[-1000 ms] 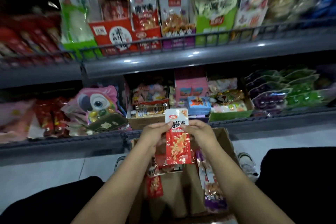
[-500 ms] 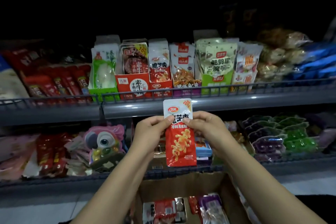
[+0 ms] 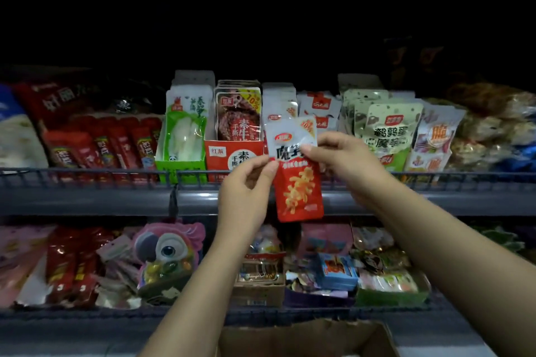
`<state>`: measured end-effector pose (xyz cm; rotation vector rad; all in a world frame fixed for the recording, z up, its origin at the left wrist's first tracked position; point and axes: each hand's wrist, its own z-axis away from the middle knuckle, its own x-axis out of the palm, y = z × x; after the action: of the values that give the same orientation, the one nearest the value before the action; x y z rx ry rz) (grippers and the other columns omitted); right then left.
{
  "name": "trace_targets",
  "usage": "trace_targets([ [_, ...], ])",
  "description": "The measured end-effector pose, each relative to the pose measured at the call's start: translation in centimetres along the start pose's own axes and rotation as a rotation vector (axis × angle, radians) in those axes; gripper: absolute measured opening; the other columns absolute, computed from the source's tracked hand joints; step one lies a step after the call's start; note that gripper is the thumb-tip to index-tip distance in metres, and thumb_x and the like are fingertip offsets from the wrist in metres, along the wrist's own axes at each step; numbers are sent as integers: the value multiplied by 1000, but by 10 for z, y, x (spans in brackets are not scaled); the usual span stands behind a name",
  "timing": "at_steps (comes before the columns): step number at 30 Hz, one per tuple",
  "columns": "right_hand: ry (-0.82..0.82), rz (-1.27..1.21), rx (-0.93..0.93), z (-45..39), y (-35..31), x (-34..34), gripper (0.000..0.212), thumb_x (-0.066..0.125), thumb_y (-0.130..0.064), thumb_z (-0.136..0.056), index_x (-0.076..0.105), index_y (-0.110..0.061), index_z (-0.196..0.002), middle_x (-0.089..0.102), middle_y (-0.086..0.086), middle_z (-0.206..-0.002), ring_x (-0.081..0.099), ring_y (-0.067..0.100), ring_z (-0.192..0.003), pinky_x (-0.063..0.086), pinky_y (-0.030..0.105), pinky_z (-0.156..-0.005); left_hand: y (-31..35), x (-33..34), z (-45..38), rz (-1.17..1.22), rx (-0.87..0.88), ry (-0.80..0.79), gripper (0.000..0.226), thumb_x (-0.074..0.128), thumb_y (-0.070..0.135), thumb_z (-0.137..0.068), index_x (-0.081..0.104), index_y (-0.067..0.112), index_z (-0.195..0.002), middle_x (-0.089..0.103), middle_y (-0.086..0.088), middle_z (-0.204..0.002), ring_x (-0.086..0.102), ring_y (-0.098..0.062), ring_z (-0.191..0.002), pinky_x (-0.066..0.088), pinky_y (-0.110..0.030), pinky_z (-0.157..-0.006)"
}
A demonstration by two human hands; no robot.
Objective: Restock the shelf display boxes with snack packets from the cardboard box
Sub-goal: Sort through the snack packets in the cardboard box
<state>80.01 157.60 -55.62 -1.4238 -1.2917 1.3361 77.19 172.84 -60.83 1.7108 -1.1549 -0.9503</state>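
snack packet (image 3: 298,182) glossy plastic; cardboard box (image 3: 304,336) matt; shelf rail (image 3: 87,175) metal wire

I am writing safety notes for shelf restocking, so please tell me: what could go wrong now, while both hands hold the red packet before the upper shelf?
1. The left hand and right hand only pinch the red packet near its top; it may slip.
2. The matching packets stand tightly packed, so pushing it in might bend them.
3. The wire rail may catch its lower edge.

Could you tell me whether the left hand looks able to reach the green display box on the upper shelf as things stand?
Probably yes: the left hand hangs just right of the green display box, nothing between them. But it pinches the red snack packet.
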Motion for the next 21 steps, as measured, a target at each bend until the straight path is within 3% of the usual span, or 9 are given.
trace_targets([
  [3, 103, -22, -32, -27, -14, -6, 9, 61, -21, -89, 62, -16, -82, 67, -2, -80, 61, 5, -62, 43, 14, -49, -15, -1, -11, -377, 246, 49, 30, 56, 23, -92, 58, 23, -122, 54, 12, -122, 45, -5, -117, 30, -22, -100],
  [5, 154, -29, -62, -48, -21, -6, 6, 60, -20, -90, 61, -19, -85, 67, -2, -87, 61, 8, -70, 45, 17, -54, -25, -2, -17, -567, 352, 52, 36, 55, 20, -92, 55, 22, -128, 48, 8, -134, 33, -7, -127, 12, -22, -102],
  [7, 194, -59, -108, -66, -28, -3, 7, 59, -19, -91, 59, -20, -85, 66, -3, -87, 61, 6, -71, 46, 15, -53, -34, -2, -21, -686, 398, 11, 42, 54, 20, -91, 50, 22, -133, 37, 6, -147, 22, -7, -136, 5, -25, -106],
  [10, 223, -63, -125, -88, -33, 4, 9, 61, -20, -90, 60, -23, -81, 67, -6, -81, 64, 4, -68, 48, 12, -53, -48, 1, -26, -811, 459, -19, 51, 60, 19, -87, 47, 21, -137, 24, 0, -155, 14, -14, -142, 5, -42, -113],
  [13, 215, -1, -97, -103, -27, 12, 8, 63, -18, -89, 61, -18, -81, 66, -4, -80, 63, 5, -68, 48, 12, -49, -54, 5, -29, -898, 468, -20, 57, 62, 20, -84, 44, 22, -138, 14, -3, -157, 5, -19, -144, 4, -50, -113],
  [15, 207, 73, -53, -109, -17, 15, 8, 66, -19, -86, 60, -16, -81, 66, -2, -79, 63, 7, -68, 49, 17, -50, -55, 7, -30, -942, 455, -31, 59, 61, 22, -85, 41, 25, -140, 7, -2, -158, -2, -20, -144, 0, -51, -112],
  [19, 216, 246, -48, -112, 4, 16, 19, 71, -18, -82, 57, -15, -70, 67, 4, -83, 65, 22, -82, 55, 33, -69, -57, 8, -31, -950, 439, -28, 61, 63, 20, -83, 40, 27, -140, 5, -4, -158, -3, -21, -144, 0, -51, -111],
  [21, 227, 314, -55, -110, 12, 16, 13, 73, -16, -80, 60, -12, -83, 62, 4, -81, 61, 22, -79, 52, 34, -71, -57, 9, -31, -955, 444, -23, 62, 64, 20, -81, 41, 27, -138, 8, -5, -158, 0, -22, -145, 2, -52, -111],
])
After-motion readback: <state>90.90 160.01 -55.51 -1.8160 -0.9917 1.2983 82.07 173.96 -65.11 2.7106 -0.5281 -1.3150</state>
